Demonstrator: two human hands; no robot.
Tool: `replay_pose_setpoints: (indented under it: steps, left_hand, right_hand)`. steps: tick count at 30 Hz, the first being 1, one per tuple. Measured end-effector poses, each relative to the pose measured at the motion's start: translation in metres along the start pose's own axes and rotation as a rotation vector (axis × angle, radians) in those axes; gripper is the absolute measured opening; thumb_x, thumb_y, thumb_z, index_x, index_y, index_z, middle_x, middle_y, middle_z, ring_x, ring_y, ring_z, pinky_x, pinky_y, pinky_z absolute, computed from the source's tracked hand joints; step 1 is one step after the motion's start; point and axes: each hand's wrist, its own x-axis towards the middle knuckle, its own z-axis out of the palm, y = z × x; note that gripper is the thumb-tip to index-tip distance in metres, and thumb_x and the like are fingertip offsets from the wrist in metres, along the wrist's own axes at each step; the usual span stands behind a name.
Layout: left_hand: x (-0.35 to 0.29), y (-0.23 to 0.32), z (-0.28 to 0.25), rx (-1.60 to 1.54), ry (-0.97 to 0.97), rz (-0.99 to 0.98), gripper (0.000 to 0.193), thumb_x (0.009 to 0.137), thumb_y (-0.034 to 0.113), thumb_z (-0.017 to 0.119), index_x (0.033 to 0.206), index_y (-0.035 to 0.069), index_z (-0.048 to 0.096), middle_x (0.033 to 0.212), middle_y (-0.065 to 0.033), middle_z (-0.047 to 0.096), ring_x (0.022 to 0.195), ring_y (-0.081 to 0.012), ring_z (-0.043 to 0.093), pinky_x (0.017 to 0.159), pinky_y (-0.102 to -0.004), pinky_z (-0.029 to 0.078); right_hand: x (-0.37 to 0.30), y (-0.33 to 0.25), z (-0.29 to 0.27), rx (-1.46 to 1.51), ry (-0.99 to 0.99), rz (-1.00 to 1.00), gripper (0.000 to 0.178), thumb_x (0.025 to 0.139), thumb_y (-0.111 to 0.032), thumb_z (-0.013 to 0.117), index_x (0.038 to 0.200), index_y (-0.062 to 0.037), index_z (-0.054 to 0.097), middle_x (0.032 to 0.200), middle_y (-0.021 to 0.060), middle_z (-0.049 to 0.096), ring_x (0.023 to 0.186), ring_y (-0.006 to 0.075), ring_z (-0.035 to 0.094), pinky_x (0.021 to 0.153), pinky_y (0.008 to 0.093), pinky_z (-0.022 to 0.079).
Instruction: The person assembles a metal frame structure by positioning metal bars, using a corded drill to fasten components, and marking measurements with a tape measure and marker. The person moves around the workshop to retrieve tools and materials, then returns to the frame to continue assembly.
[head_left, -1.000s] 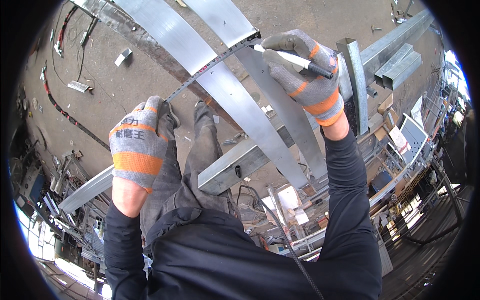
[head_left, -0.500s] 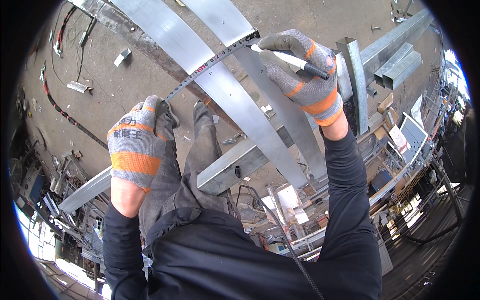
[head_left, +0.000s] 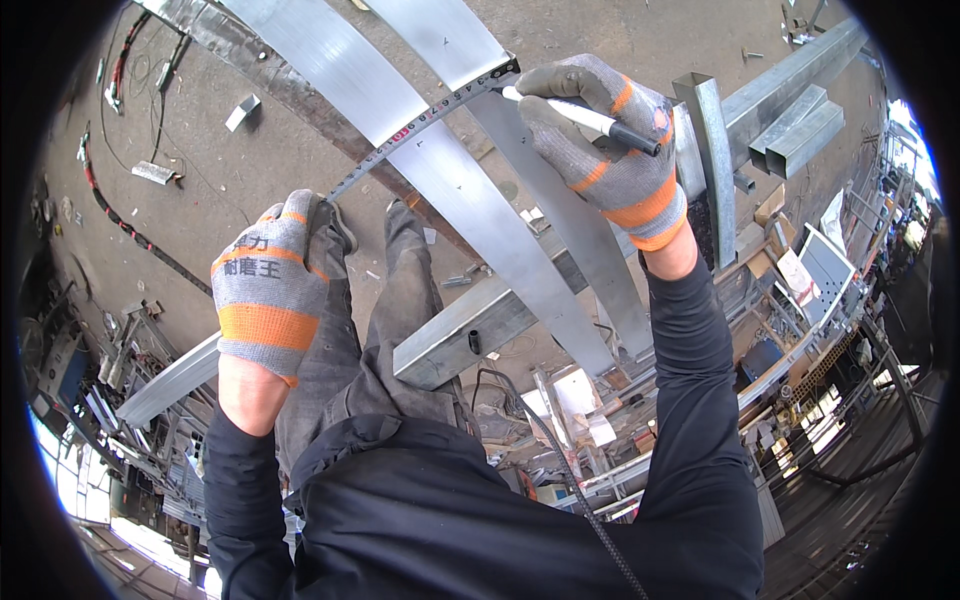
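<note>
A tape measure (head_left: 408, 133) is stretched across two long silver metal bars. My gloved left hand (head_left: 272, 270) is closed around its near-left end; the case is hidden by the glove. The tape's dark hooked end (head_left: 510, 68) lies at the edge of the farther bar (head_left: 446, 42). My gloved right hand (head_left: 610, 140) grips a white marker (head_left: 575, 118) with a black rear end. The marker's tip is at the tape near the hook, over the farther bar. Small dark marks show on the nearer bar (head_left: 470, 190), which passes beneath the tape.
A square steel beam (head_left: 470, 335) crosses under the bars near my legs. Square tubes (head_left: 805, 130) lie at the right beside an upright tube (head_left: 708, 160). Red and black cables (head_left: 140, 240) run over the floor at left. A black cord (head_left: 560, 450) hangs across my front.
Almost everything holds its place. My left hand has shifted very slightly left with the tape; the marker and my right hand look unmoved.
</note>
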Motion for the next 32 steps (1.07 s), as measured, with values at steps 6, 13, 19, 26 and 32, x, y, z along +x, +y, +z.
replay_pose_setpoints:
  steps: [6,13,19,26,32]
  left_hand:
    - [0.0007,-0.0008,0.0008,-0.008,-0.011,-0.006,0.019,0.104,0.017,0.076,0.122,0.011,0.077,0.108,-0.0156,0.082,0.097,-0.0384,0.08,0.083,-0.0454,0.064]
    - [0.001,-0.001,0.0005,-0.012,-0.021,-0.004,0.018,0.105,0.017,0.075,0.122,0.012,0.076,0.107,-0.0155,0.082,0.096,-0.0386,0.08,0.083,-0.0454,0.063]
    - [0.0013,-0.0007,0.0004,-0.021,-0.006,-0.002,0.017,0.105,0.017,0.075,0.121,0.01,0.076,0.107,-0.0159,0.082,0.097,-0.0391,0.08,0.083,-0.0459,0.063]
    - [0.0014,-0.0001,0.0001,-0.037,0.013,0.001,0.017,0.104,0.017,0.076,0.12,0.009,0.077,0.108,-0.0165,0.082,0.098,-0.0397,0.08,0.084,-0.0461,0.063]
    - [0.004,0.0031,-0.0059,-0.025,-0.06,-0.026,0.021,0.103,0.018,0.078,0.122,0.009,0.077,0.109,-0.0163,0.082,0.1,-0.0396,0.08,0.086,-0.0459,0.064]
  right_hand:
    - [-0.0018,0.0019,-0.0019,-0.005,-0.014,-0.017,0.022,0.095,-0.009,0.085,0.116,-0.0032,0.081,0.102,0.0084,0.081,0.091,0.0155,0.079,0.087,0.031,0.066]
    - [-0.0017,0.003,-0.0024,-0.025,-0.022,-0.013,0.024,0.095,-0.01,0.086,0.118,-0.0038,0.081,0.102,0.0085,0.081,0.092,0.0161,0.08,0.088,0.0316,0.066]
    - [-0.0018,0.003,-0.0012,-0.029,-0.013,-0.02,0.022,0.095,-0.009,0.086,0.116,-0.0034,0.081,0.101,0.0084,0.081,0.092,0.0155,0.08,0.087,0.0313,0.066]
    - [-0.0016,0.0011,-0.0004,-0.039,-0.005,-0.01,0.02,0.096,-0.009,0.085,0.115,-0.0032,0.081,0.101,0.0084,0.081,0.091,0.0159,0.08,0.086,0.0309,0.066]
    - [-0.0047,0.0012,-0.0071,-0.1,-0.028,0.003,0.025,0.095,-0.014,0.088,0.117,-0.0052,0.082,0.103,0.008,0.082,0.093,0.0229,0.082,0.088,0.0322,0.066]
